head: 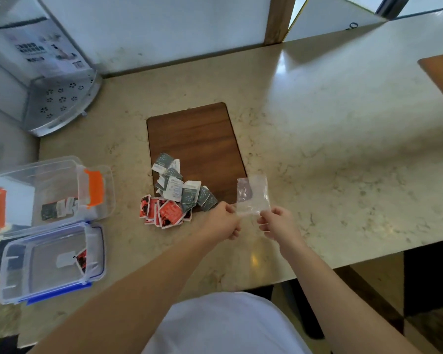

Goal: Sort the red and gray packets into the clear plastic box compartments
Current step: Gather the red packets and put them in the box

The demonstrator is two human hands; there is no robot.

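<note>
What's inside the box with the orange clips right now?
The orange-clip box holds at least one gray packet near its front wall. Glare and the cloudy wall hide whether more lie beneath; no red ones show.

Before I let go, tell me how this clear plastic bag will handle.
Likely floppy: the clear plastic bag looks thin and crinkled between the left hand and right hand. Probably very light, since it appears empty. Possibly slippery, being glossy.

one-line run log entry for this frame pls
left hand: grip on clear plastic bag | right hand: grip on bag | red packets, gray packets: piled, unsorted
</note>
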